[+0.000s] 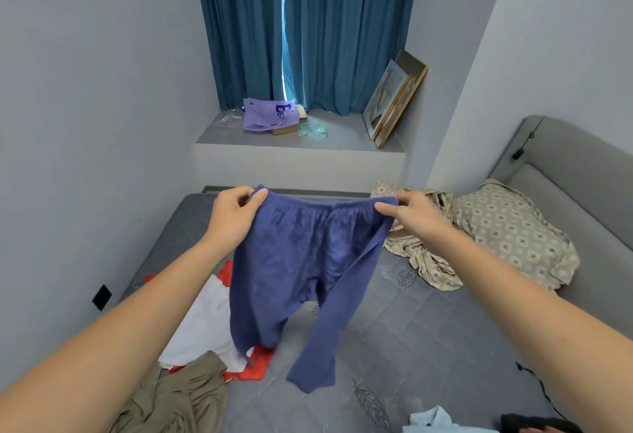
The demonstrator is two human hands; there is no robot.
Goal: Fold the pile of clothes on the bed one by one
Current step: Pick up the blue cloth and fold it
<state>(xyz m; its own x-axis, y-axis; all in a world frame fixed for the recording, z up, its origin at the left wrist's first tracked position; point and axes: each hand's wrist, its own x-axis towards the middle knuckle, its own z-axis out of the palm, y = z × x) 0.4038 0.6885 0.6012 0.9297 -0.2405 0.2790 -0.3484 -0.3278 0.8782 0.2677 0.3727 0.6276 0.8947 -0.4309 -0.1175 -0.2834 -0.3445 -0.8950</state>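
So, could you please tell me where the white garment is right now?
In the head view it lies low on the left, on the bed, over a red cloth and behind the blue trousers.

I see both arms stretched forward, raised — left hand [236,208] pinching blue trousers [301,261] waistband, right hand [407,211] pinching opposite end.

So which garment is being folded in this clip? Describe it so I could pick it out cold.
Start at the grey bed below the blue curtains. Held up in the air over it are the blue trousers, stretched by the elastic waistband between the left hand and right hand, legs dangling. The white, red and olive clothes lie crumpled on the bed beneath; only this piece is lifted and spread.
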